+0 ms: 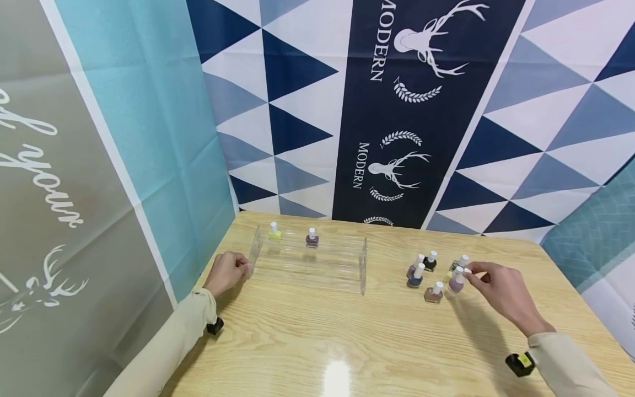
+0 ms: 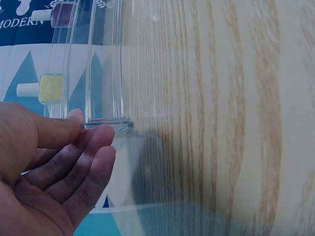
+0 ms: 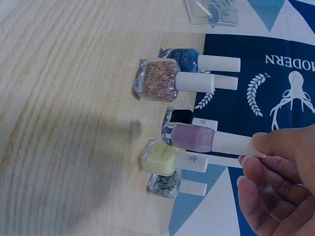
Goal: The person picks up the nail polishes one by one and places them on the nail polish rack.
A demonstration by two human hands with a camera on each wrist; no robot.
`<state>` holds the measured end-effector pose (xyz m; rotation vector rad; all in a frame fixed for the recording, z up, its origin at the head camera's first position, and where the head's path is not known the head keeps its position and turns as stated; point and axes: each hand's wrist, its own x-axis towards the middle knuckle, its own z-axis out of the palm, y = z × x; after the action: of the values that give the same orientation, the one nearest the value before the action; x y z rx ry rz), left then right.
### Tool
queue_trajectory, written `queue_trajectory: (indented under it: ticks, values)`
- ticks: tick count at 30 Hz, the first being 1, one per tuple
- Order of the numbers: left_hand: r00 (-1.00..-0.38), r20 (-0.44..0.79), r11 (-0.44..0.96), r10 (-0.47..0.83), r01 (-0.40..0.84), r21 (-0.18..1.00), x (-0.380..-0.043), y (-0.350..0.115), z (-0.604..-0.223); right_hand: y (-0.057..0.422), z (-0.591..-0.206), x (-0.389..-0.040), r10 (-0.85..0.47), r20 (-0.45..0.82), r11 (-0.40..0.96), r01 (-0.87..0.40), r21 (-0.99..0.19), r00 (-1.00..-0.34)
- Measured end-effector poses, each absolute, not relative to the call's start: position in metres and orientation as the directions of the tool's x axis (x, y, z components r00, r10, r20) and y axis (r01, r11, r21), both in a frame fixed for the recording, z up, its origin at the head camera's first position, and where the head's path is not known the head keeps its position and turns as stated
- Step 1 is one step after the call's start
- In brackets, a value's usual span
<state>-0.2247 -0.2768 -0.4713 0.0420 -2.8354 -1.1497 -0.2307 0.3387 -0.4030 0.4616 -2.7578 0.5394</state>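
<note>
A clear acrylic rack (image 1: 364,270) stands on the table. My left hand (image 1: 229,273) holds its left end panel (image 2: 107,124) between thumb and fingers. On the rack's back tier sit a yellow nail polish bottle (image 1: 275,235) and a dark purple one (image 1: 312,241), both upright. At the right, my right hand (image 1: 503,289) pinches the white cap of a lilac nail polish bottle (image 3: 193,137). That bottle tilts slightly and appears to be just above the table. Close behind it are a pale yellow bottle (image 3: 160,158) and a green-flecked one (image 3: 165,186).
Left of the lilac bottle stand a glittery brownish bottle (image 1: 433,296), a dark blue one (image 1: 414,280), a black one (image 1: 430,263) and another partly hidden bottle (image 1: 410,271). Patterned cloth (image 1: 302,110) hangs behind the wooden table (image 1: 278,342) and along its left side.
</note>
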Motion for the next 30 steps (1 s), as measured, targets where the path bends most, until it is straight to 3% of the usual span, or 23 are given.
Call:
queue_trajectory:
  ticks: [30]
  values:
    - [-0.996,0.071,0.714,-0.058,0.009,0.700,-0.224,-0.276,-0.471,0.326,-0.380,-0.233,-0.287,0.418,0.861,-0.424,-0.282,-0.862]
